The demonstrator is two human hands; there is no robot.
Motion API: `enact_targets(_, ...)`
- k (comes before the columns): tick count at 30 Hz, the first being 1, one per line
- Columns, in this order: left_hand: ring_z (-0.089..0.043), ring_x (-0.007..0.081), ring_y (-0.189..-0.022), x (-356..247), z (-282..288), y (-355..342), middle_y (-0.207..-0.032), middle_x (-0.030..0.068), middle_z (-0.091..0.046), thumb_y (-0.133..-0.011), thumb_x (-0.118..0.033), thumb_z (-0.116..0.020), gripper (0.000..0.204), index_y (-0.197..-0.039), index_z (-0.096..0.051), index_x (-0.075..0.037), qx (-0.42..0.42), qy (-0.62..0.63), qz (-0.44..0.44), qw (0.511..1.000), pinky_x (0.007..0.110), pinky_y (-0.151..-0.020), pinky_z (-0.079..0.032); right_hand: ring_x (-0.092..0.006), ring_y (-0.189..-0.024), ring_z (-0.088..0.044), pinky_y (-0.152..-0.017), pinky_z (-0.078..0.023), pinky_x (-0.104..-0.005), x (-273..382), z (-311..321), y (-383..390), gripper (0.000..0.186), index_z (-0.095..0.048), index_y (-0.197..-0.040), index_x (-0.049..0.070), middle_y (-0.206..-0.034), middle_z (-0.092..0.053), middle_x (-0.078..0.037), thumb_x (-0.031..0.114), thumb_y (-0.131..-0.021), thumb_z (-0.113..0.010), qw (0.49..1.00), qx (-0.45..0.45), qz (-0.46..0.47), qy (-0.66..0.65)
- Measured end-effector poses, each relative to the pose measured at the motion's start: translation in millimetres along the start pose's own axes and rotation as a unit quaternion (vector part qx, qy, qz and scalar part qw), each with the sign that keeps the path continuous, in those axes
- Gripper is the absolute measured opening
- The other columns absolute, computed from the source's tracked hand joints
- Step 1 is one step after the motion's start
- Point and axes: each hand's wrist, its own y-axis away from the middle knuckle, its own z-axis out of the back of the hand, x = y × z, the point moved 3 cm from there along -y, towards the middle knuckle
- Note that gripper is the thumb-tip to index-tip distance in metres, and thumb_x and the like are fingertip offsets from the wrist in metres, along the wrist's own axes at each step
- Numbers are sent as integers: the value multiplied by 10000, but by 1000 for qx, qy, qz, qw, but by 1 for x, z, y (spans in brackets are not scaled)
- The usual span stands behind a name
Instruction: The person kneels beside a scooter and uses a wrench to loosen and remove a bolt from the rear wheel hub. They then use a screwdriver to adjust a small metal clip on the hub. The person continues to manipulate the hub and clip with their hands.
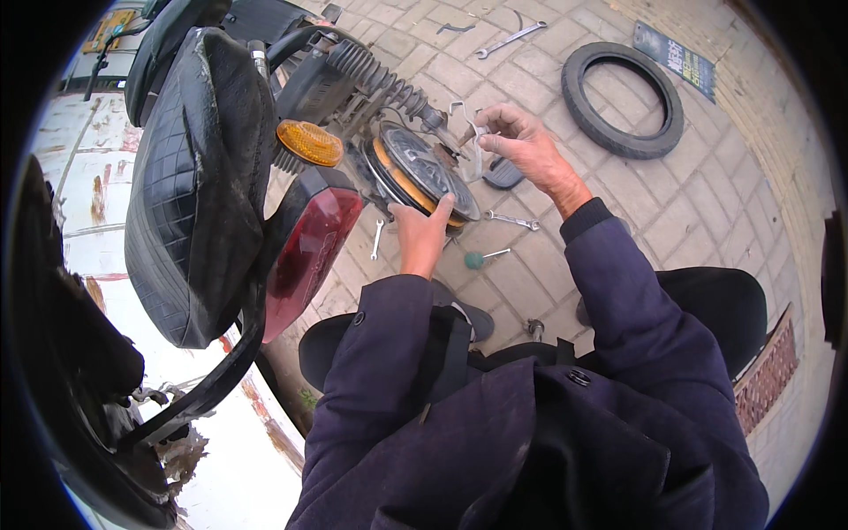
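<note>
A bare wheel hub (420, 172), dark with a grey cover and an orange-yellow band around it, sits at the rear of a scooter. My left hand (422, 231) grips its near edge, thumb up on the cover and the other fingers behind the rim. Beside the axle my right hand (521, 146) is closed, thumb against fingers, on a thin bent metal bracket (478, 157). The bracket stands close to the hub's outer side; I cannot tell whether it touches. Above the hub slopes a shock absorber with a black coil spring (375, 78).
A loose black tyre (576, 95) lies on the brick paving at the far right, near a dark printed sheet (676, 58). Wrenches (512, 41) (514, 220) (377, 239) and a green-handled screwdriver (477, 261) lie around. The scooter's red tail light (311, 256) and black seat (199, 177) crowd the left.
</note>
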Motion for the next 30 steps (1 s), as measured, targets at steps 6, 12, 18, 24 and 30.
enact_targets(6,-442,379,-1367,2,-3,-3,-1451,393,-380,-843,-408,-787,1144,-1422,-88,287,-36,-72,-4,997,359,-1138,-331,-141,-876,-689,-758,-545,-270,-23,-8,30,256,-608,-1175,82,-1060,-723,-79,205,-959,-668,982,-91,-129,-103)
enact_targets(12,-495,358,-1303,0,1,1,-1394,350,-446,-838,-395,-800,1044,-1399,-199,248,-20,6,-21,1000,356,-1101,-368,-146,-717,-685,-621,-523,-268,-69,-11,51,279,-627,-1112,83,-955,-732,-84,311,-960,-681,927,-223,-279,-117)
enact_targets(18,-549,293,-1209,1,2,3,-1312,276,-524,-853,-326,-802,834,-1332,-335,170,-22,16,-17,999,354,-1043,-417,-139,-626,-651,-534,-479,-267,-92,-6,34,298,-637,-1062,22,-846,-715,-81,290,-943,-690,933,-250,-246,-79)
enact_targets(24,-529,414,-1236,-3,1,4,-1328,341,-503,-836,-343,-796,831,-1318,-361,175,-27,97,-22,995,409,-1071,-382,-109,-645,-607,-568,-466,-244,-105,-1,7,277,-664,-1021,42,-843,-684,-55,299,-929,-711,946,-227,-232,-27)
enact_targets(30,-425,446,-1269,-56,14,28,-1350,288,-434,-841,-290,-773,767,-1366,-374,102,-204,-178,-240,932,483,-1076,-346,-112,-657,-606,-591,-471,-269,-130,-8,-4,264,-736,-966,-10,-783,-694,-58,243,-891,-741,952,-201,-216,85)
